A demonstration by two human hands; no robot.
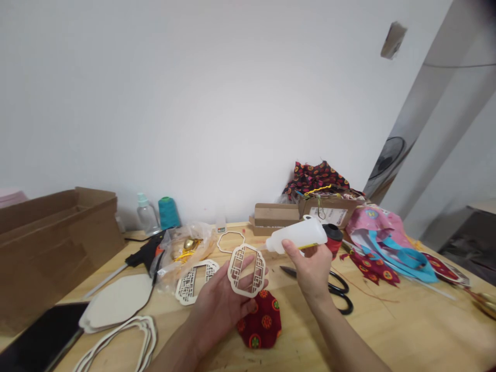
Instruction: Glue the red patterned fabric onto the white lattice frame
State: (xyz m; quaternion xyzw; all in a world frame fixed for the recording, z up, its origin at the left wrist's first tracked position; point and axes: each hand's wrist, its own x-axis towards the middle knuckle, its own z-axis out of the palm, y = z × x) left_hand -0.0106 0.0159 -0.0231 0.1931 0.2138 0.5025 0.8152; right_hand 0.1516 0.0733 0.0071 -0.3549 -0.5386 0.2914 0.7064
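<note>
My left hand (219, 302) holds up a pale wooden lattice frame (233, 274) with a scalloped outline, its fingers showing behind the cut-outs. In my right hand (313, 274) a white squeeze bottle (296, 236) is tilted on its side, with its nozzle pointing left at the upper right rim of the frame. Whether the tip touches the wood I cannot tell. Below lies a dark red patterned fabric piece (265, 323) on the table, partly covered by my left hand. A second lattice frame (182, 289) and a thin outline ring (220, 243) rest close by.
Black-handled scissors (341, 294) lie behind my right wrist. To the left are a glue gun (141, 256), wooden blanks (120, 302), a phone (42, 336) and a cardboard box (58, 253). A teal thread cone (168, 213) stands at the back. Fabric scraps (372, 266) lie right.
</note>
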